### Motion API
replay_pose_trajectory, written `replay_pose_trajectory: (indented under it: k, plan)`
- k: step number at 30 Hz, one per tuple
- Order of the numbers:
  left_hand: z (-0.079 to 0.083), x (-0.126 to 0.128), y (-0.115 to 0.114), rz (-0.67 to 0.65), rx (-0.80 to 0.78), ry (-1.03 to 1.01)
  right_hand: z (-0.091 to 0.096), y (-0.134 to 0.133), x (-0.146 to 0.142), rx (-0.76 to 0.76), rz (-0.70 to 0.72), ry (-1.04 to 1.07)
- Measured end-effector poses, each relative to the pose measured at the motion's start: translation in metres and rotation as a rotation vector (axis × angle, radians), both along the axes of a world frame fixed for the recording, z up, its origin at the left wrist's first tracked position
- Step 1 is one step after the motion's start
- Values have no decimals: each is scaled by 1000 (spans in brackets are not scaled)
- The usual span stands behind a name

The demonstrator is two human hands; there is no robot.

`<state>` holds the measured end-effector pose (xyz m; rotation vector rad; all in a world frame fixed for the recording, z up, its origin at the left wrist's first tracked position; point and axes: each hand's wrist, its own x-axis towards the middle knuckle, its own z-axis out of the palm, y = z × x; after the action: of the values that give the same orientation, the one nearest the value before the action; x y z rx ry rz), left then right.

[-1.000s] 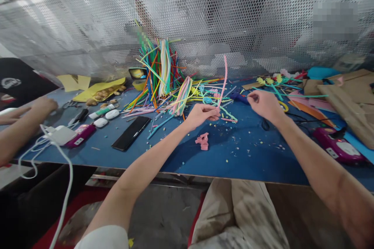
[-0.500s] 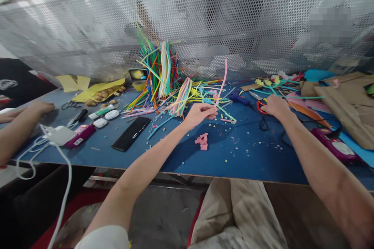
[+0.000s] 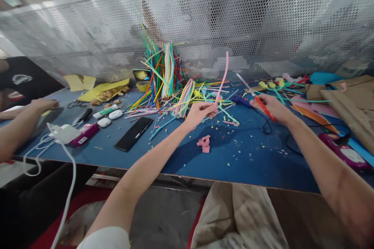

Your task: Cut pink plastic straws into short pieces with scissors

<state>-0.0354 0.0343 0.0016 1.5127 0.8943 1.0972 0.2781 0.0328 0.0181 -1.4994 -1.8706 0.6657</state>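
Left hand point(image 3: 202, 114) pinches the pink strip point(image 3: 226, 71) low, the rest standing free above the worktop point(image 3: 257, 171); right hand point(image 3: 273, 107) grips scissors point(image 3: 263, 107), tip angled far-left near the strip, so a loose sway or hasty swing could snag or bend it.

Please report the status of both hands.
Left hand pinching pink pipe cleaner, pointing upward. Right hand holding red-handled scissors. Blue glue gun lying near right hand.

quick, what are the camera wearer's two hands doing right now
Left hand: closed, pinching a pink strip that stands upward.
Right hand: closed, holding red-handled scissors.
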Motion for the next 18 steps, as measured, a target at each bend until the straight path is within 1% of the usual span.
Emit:
replay_pose_trajectory:
  k: [3, 6, 8, 13, 18]
  plan:
    - [4, -2, 0, 39, 8, -8, -9, -11, -30, -84, 154, -23]
    - [6, -3, -1, 23, 2, -21, -15, -23, -53, -134, 218, -12]
    - [6, -3, -3, -20, 3, -18, -17, -29, -63, -159, 255, 19]
    - [7, -2, -7, -122, 1, 13, -14, -39, -71, -258, 379, 90]
    - [11, -3, -10, -157, 49, 25, -12, -42, -72, -302, 445, 138]
